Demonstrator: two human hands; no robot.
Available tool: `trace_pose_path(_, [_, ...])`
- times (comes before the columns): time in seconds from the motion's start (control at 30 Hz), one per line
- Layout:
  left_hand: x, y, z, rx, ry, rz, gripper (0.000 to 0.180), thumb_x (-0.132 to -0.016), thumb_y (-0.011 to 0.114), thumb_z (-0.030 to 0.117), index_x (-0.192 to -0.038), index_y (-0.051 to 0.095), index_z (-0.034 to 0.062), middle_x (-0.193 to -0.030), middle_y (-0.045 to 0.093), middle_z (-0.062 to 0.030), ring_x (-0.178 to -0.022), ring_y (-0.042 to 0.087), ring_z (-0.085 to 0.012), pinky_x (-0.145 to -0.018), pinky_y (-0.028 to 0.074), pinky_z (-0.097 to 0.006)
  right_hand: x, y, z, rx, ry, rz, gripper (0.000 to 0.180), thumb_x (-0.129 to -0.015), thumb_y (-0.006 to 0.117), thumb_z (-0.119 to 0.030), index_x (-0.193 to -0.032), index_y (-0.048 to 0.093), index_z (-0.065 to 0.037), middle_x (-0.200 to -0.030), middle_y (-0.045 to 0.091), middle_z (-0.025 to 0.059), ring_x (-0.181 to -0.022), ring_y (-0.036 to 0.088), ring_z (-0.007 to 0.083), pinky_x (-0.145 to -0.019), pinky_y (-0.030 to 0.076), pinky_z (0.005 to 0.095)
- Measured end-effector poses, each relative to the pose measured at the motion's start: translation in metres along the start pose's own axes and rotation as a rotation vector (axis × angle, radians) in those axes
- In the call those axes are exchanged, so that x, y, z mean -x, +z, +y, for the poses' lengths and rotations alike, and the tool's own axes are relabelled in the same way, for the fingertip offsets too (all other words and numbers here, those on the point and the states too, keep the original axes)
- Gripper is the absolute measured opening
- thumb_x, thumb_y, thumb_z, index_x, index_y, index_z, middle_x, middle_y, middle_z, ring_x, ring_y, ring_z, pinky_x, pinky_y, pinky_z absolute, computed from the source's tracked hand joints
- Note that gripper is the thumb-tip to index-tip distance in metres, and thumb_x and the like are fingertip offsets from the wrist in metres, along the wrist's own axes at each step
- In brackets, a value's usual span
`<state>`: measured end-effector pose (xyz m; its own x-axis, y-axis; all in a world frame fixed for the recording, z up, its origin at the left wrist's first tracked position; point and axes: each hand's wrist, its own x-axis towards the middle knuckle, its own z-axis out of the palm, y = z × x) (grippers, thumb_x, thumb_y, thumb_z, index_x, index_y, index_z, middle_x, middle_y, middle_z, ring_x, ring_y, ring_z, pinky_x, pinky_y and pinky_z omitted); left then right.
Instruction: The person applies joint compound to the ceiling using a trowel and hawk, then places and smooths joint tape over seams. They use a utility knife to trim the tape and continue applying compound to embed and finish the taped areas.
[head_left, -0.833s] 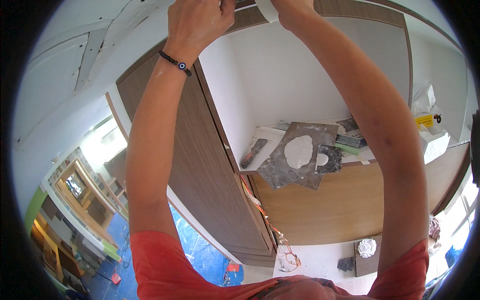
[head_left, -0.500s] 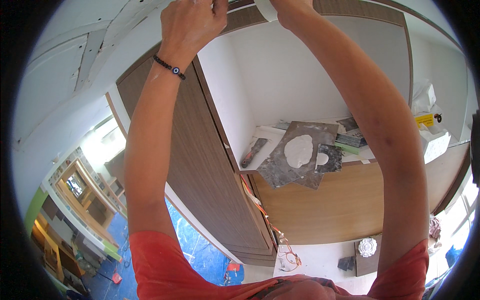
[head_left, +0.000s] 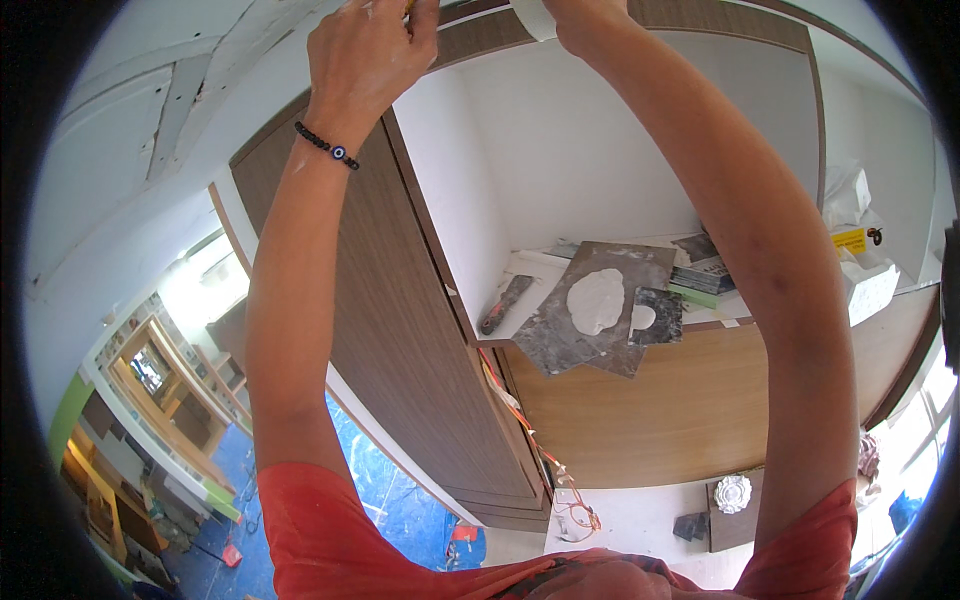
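- Nearest the camera, two bare forearms rise from red sleeves [head_left: 330,530], one on each side of the wooden cabinet [head_left: 400,330].
- The left hand [head_left: 365,55] is up against the cabinet's top edge, fingers curled tight in a loose fist; a sliver of something yellowish shows at its fingertips, though what it grips I cannot tell. A dark beaded bracelet [head_left: 325,145] with one pale bead circles the wrist.
- The right hand [head_left: 580,15] is at the same top edge, further right, and is mostly cut off by the picture's rim (so its fingers cannot be read). A curved strip of white tape [head_left: 530,18] sits just beside it, touching the cabinet's brown top band.
- The cabinet door stands open, dark wood-grain laminate outside, with a smooth white lining inside.
- On the white shelf within the cabinet lies a flat grey board [head_left: 590,310], scuffed and mottled, overhanging the shelf's front edge; a smooth oval blob of white plaster [head_left: 595,300] sits on it.
- Left of the board on the same shelf lies a putty knife [head_left: 505,303] with a reddish handle.
- Right of the board rests a smaller dark trowel blade [head_left: 655,318], smeared white.
- Below the shelf, the cabinet front is lighter, honey-coloured wood, and an orange cord [head_left: 530,430] trails down its hinge side.
- Far below the cabinet, blue sheeting [head_left: 370,480] covers the floor.
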<state>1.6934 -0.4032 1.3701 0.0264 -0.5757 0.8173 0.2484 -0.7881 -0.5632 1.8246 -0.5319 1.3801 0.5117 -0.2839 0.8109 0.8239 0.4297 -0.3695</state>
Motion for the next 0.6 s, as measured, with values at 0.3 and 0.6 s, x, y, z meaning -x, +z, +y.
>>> trace_pose_path(0.3, [0.001,-0.007,-0.003,-0.011,0.006,-0.016,0.031,-0.097,0.061,0.016,-0.126,0.063,0.0059,-0.112,0.071,-0.0212,-0.090,0.071,-0.0407,-0.073,0.059,-0.046,-0.001,0.000,0.001,-0.009,0.024,-0.008,0.046,-0.095,0.071,-0.037,-0.122,0.060,-0.002,-0.115,0.068,0.0309,-0.110,0.066,0.0432,-0.094,0.051,0.0457])
trace_pose_path(0.6, [0.001,-0.024,-0.001,0.092,0.055,-0.056,0.034,-0.101,0.060,0.021,-0.130,0.063,0.0053,-0.111,0.071,-0.0204,-0.092,0.071,-0.0404,-0.073,0.059,-0.046,-0.002,0.003,0.004,0.003,-0.016,0.023,0.045,-0.095,0.071,-0.036,-0.121,0.060,-0.002,-0.110,0.069,0.0300,-0.107,0.067,0.0440,-0.091,0.051,0.0470])
